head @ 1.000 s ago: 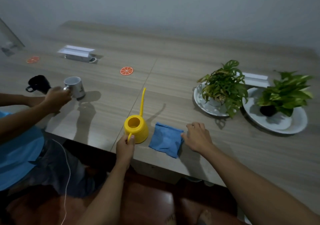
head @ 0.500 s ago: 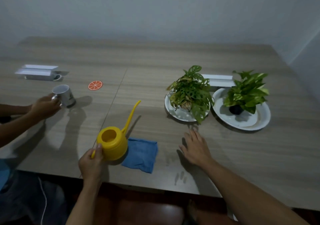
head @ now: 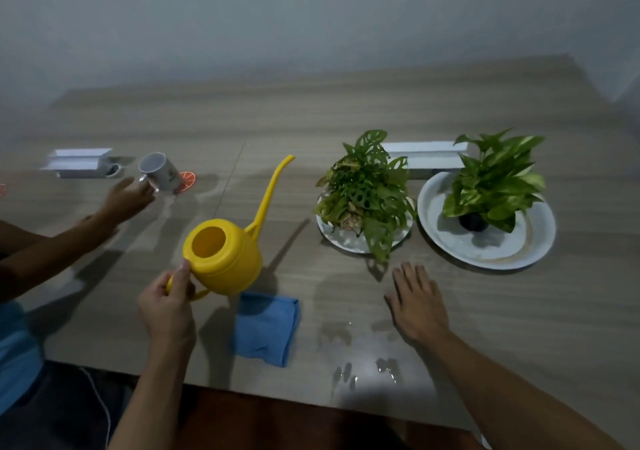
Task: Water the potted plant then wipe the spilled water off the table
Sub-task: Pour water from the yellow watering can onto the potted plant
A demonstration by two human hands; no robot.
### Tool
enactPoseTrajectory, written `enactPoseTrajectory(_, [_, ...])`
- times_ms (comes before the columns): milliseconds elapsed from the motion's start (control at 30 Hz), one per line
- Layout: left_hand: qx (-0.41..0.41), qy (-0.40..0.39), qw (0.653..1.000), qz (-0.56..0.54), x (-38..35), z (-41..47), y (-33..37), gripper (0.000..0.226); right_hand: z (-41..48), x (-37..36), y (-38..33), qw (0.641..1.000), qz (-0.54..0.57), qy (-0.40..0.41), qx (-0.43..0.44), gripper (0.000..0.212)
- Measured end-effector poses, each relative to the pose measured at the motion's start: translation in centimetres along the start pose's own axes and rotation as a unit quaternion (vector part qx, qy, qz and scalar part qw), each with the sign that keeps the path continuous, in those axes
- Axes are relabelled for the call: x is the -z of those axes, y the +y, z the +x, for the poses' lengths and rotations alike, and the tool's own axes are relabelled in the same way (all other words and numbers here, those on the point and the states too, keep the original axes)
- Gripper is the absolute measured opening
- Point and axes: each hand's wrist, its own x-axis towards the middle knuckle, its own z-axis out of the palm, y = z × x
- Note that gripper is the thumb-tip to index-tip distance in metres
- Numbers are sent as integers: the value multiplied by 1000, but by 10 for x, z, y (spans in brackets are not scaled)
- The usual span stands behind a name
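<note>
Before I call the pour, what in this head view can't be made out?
- Water level in the yellow watering can: its opening shows only dark yellow interior.
- Pot of the nearer plant: hidden under its leaves.
- Print on the mug: too small and blurred.
- Blue cloth: far edge covered by the can.

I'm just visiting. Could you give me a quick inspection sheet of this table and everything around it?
Surface: wooden table, small wet patches near front edge.
Job's things: yellow watering can lifted; blue cloth lying flat; two potted plants on white plates.
Clutter: white boxes, orange coaster, mug held by another person's hand.
Hands: left hand grips can handle; right hand open, flat by the table.
Cables: thin white cord at lower left.
Surroundings: plain wall.
</note>
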Motion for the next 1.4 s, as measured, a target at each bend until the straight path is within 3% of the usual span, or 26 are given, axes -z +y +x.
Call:
enactPoseTrajectory(167, [-24,-12,1000,-9,-18,6,17,32,11,-20,11,999,27,31,4,78])
enactPoseTrajectory(567, [-67,-77,995,21,-39,34,33,34,15,-48,21,996,25,85,-20,67])
enactPoseTrajectory(833, [-119,-121,982,82,-44,67,46,60,15,-48,18,996,19,89,-25,67])
enactPoseTrajectory(1067, [-112,-177,971,113,-48,91,55,41,19,-46,6,993,22,113,-33,69])
enactPoseTrajectory(1400, [-107,-216,961,135,-52,108,61,57,29,-54,0,994,0,106,-30,67])
